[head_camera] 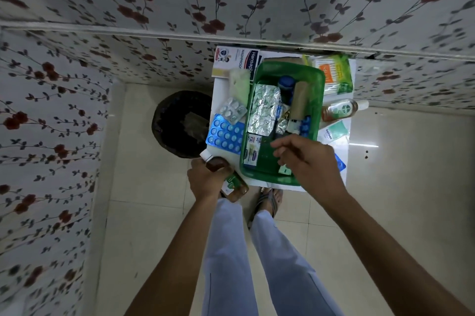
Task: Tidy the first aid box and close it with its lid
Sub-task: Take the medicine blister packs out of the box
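Left grip (pixel 209 176) clasps brown bottle (pixel 232 182); right grip (pixel 305 158) loosely open.

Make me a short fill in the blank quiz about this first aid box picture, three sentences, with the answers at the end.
1. The first aid box is the colour ____.
2. The left hand grips a brown ____.
3. The blue blister pack lies on the box's ____ side, on the white table; the right hand is over the box.

Missing words: green; bottle; left
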